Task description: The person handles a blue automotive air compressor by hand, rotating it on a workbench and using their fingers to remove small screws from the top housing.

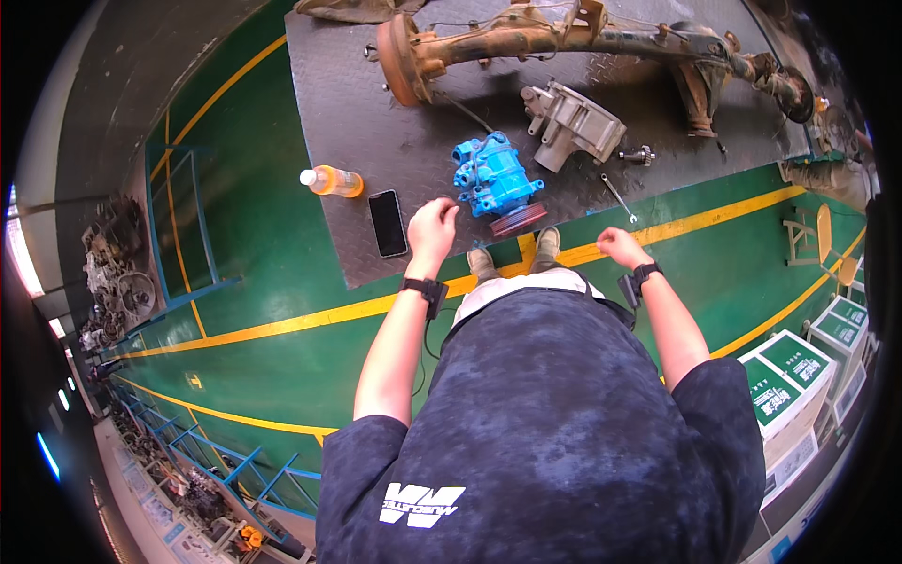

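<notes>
My left hand [434, 226] is raised beside the black phone [386, 223] and left of the blue compressor [493, 174] with its reddish pulley [517, 219]. Its fingers are curled, their contents hidden. My right hand [622, 246] hovers right of the compressor, below a wrench [619, 197], fingers curled; I cannot make out anything in them. An orange-drink bottle [334, 182] stands left of the phone. A grey cast housing [573, 127] and a small toothed metal part [637, 156] lie behind, on the dark treaded-metal bench top [329, 113].
A long rusty axle [583, 38] spans the bench's back. Green floor [254, 376] with yellow lines surrounds me. Blue metal frames [193, 216] and piled parts [127, 291] stand left; wooden chairs [825, 244] and stacked green-and-white boxes [787, 376] are right.
</notes>
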`<state>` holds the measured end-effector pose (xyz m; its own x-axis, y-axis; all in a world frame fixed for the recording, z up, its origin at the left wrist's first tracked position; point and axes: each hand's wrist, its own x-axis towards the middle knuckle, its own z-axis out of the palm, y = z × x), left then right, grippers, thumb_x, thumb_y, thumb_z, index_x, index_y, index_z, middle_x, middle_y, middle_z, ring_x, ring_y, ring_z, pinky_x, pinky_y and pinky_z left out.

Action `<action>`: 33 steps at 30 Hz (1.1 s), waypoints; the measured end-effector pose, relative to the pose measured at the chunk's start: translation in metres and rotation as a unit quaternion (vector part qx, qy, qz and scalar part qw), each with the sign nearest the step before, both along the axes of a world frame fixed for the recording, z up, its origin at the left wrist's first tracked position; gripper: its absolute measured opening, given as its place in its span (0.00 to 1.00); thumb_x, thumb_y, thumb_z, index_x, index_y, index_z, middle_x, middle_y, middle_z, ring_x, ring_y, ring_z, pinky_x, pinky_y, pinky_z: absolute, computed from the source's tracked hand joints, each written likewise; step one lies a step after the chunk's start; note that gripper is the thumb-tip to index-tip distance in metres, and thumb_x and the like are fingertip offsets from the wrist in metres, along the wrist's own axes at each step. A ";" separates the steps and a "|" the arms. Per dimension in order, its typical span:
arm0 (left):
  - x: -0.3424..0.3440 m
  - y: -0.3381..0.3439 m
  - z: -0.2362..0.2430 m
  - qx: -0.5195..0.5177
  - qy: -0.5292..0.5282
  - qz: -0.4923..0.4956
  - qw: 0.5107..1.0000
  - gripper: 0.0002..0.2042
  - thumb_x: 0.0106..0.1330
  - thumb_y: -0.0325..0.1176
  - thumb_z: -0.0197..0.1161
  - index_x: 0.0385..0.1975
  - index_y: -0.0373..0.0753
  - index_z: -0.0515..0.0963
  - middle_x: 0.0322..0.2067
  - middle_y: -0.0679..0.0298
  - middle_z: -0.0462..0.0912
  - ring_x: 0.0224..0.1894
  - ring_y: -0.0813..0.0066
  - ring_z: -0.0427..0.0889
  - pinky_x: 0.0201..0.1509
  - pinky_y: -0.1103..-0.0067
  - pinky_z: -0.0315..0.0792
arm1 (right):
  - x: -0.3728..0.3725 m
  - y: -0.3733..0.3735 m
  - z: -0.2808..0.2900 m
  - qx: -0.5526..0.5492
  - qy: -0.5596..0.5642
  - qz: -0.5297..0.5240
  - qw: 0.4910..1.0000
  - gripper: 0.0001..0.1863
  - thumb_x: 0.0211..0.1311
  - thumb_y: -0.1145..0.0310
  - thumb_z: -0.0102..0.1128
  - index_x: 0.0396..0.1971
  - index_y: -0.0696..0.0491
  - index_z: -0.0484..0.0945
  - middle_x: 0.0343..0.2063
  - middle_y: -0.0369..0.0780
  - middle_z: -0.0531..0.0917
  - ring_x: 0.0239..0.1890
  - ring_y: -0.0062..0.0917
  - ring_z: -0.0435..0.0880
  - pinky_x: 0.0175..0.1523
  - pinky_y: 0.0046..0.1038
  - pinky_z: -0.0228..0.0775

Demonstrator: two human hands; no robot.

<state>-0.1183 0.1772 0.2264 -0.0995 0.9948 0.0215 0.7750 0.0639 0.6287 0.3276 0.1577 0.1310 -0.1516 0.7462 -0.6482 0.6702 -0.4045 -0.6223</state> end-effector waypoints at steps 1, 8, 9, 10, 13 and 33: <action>0.000 0.004 -0.004 0.012 -0.003 -0.003 1.000 0.07 0.61 0.36 0.67 0.36 0.42 0.82 0.34 0.60 0.83 0.39 0.59 0.83 0.41 0.68 0.76 | -0.001 -0.006 0.002 -0.011 -0.021 0.018 1.000 0.13 0.58 0.66 0.67 0.39 0.57 0.82 0.31 0.42 0.87 0.36 0.27 0.85 0.44 0.30 0.76; 0.004 0.023 -0.026 0.024 0.011 -0.050 0.998 0.08 0.59 0.35 0.68 0.37 0.46 0.83 0.39 0.61 0.81 0.45 0.57 0.81 0.47 0.64 0.76 | 0.032 -0.085 0.000 -0.098 -0.031 -0.079 0.992 0.15 0.61 0.67 0.65 0.44 0.60 0.80 0.33 0.41 0.86 0.35 0.25 0.85 0.44 0.29 0.77; 0.003 0.024 -0.030 0.028 0.007 -0.050 0.998 0.07 0.59 0.35 0.68 0.36 0.46 0.84 0.39 0.61 0.82 0.45 0.57 0.81 0.47 0.65 0.76 | 0.034 -0.093 0.001 -0.107 -0.032 -0.093 0.989 0.14 0.62 0.67 0.64 0.44 0.60 0.79 0.33 0.40 0.86 0.35 0.25 0.85 0.43 0.28 0.77; 0.005 0.022 -0.031 0.028 0.001 -0.053 0.998 0.06 0.60 0.35 0.67 0.35 0.46 0.84 0.38 0.61 0.82 0.44 0.57 0.81 0.47 0.65 0.76 | 0.038 -0.106 0.004 -0.118 -0.035 -0.109 0.986 0.14 0.62 0.67 0.64 0.44 0.59 0.79 0.33 0.40 0.86 0.35 0.25 0.85 0.43 0.28 0.77; 0.002 0.029 -0.035 0.003 -0.020 -0.048 0.999 0.05 0.61 0.35 0.66 0.35 0.45 0.84 0.36 0.60 0.82 0.43 0.57 0.82 0.46 0.65 0.76 | 0.041 -0.125 0.005 -0.146 -0.046 -0.120 0.981 0.13 0.64 0.66 0.63 0.44 0.57 0.79 0.32 0.39 0.85 0.34 0.23 0.83 0.41 0.27 0.76; -0.002 0.025 -0.040 -0.048 -0.145 0.023 0.988 0.06 0.63 0.32 0.65 0.37 0.41 0.84 0.33 0.55 0.86 0.38 0.58 0.86 0.42 0.69 0.77 | 0.010 -0.074 0.018 -0.095 -0.016 -0.089 0.991 0.15 0.65 0.67 0.62 0.47 0.59 0.78 0.35 0.39 0.85 0.35 0.23 0.82 0.44 0.27 0.76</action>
<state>-0.1206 0.2026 0.1867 -0.1325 0.9852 -0.1088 0.5583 0.1649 0.8131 0.3371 0.0837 0.1487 -0.0057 0.6239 -0.7815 0.5956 -0.6256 -0.5038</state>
